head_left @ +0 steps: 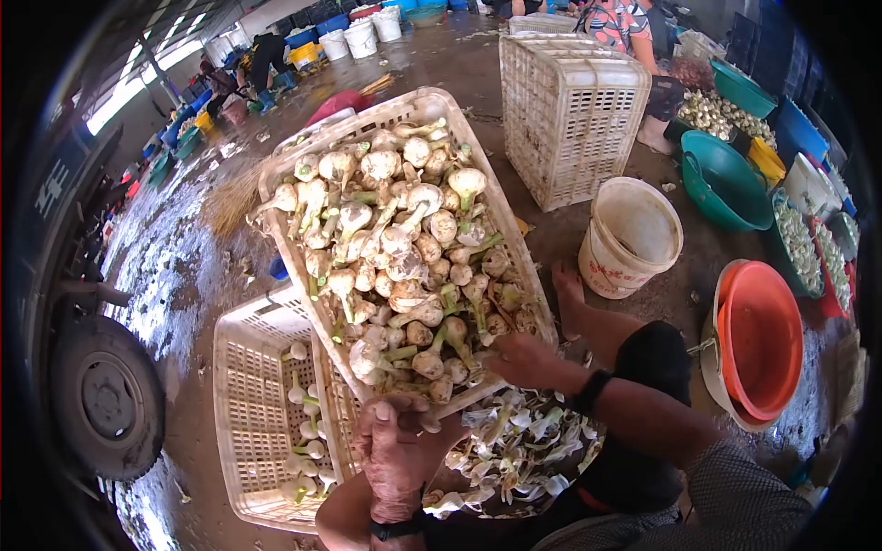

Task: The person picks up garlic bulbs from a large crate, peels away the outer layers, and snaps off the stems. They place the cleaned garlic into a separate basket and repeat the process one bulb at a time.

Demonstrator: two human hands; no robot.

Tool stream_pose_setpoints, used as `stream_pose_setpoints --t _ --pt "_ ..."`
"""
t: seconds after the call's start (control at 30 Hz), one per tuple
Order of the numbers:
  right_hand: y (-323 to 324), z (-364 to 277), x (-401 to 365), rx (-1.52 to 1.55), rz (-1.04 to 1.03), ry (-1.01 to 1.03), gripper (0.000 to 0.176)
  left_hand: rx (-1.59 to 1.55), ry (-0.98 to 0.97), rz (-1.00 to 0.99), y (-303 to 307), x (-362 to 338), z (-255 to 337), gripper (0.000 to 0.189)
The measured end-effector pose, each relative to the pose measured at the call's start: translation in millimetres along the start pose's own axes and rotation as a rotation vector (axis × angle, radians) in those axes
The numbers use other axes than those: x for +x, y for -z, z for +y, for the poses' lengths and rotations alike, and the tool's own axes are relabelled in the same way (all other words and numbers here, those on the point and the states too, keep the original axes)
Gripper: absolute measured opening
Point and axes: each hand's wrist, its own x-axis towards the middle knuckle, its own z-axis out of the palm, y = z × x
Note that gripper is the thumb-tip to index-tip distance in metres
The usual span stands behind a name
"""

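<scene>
A pale plastic crate (473, 138) full of soil-stained garlic bulbs (404, 239) with cut green stems stands tilted in front of me. My left hand (390, 455) is at its near corner, fingers curled and thumb raised; what they hold, if anything, is hidden. My right hand (525, 361) reaches over the near right edge to the garlic, its fingers bent, and I cannot make out whether a bulb is in them. To the left, a second crate (241, 395) holds several cleaner garlic bulbs (310, 427). Peeled garlic skins (524, 441) lie in a heap below my hands.
On the right are a white bucket (629, 241), an orange-red basin (761, 340) and a green basin (726, 179). Stacked crates (574, 119) stand ahead, near a seated person (625, 28). A vehicle wheel (106, 397) is at the left, a straw broom (234, 197) behind the crate.
</scene>
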Motion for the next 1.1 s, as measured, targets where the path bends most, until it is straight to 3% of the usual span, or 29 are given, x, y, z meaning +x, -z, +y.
stream_pose_setpoints --t 0.07,0.13,0.23,0.4,0.47,0.6,0.67,0.7,0.8,0.87,0.9,0.97,1.03,1.1 --pt "-25 3 12 -0.079 -0.002 -0.055 0.037 -0.010 0.019 0.001 -8 -4 3 0.041" --pt "-61 12 24 -0.233 0.166 0.007 0.035 -0.028 0.038 -0.032 -3 -3 0 0.039" --pt "-70 11 36 -0.164 0.082 -0.106 0.035 -0.043 0.083 -0.054 0 -3 1 0.037" --pt "-78 32 50 -0.119 0.182 -0.096 0.033 -0.098 0.081 -0.127 4 -3 0 0.027" --pt "-52 5 39 0.317 -0.006 -0.347 0.034 -0.083 0.117 -0.119 2 -5 5 0.026" --pt "-11 -31 9 0.563 -0.043 -0.447 0.031 -0.024 0.120 -0.097 2 -7 5 0.027" --pt "-3 -33 -7 0.898 -0.045 -0.412 0.025 0.077 0.140 -0.083 1 -6 1 0.030" --pt "1 -34 -14 0.900 -0.043 -0.410 0.025 0.079 0.138 -0.084 2 -5 -2 0.030" --pt "13 -35 -35 0.862 -0.017 -0.270 0.023 0.191 0.120 -0.083 -2 -2 -15 0.035" --pt "22 -39 -47 0.861 -0.132 -0.060 0.020 0.061 0.199 -0.046 -8 -1 -20 0.044" --pt "26 -44 -53 0.867 -0.130 -0.060 0.020 0.067 0.201 -0.048 -2 2 -27 0.044" --pt "31 -50 -63 0.901 -0.282 -0.007 0.020 -0.307 0.481 -0.184 16 8 -45 0.050" --pt "23 -41 -64 0.841 -0.241 0.103 0.024 -0.290 0.456 -0.236 12 6 -42 0.053" --pt "20 -34 -64 0.574 -0.193 0.278 0.027 -0.274 0.438 -0.292 6 2 -37 0.056"
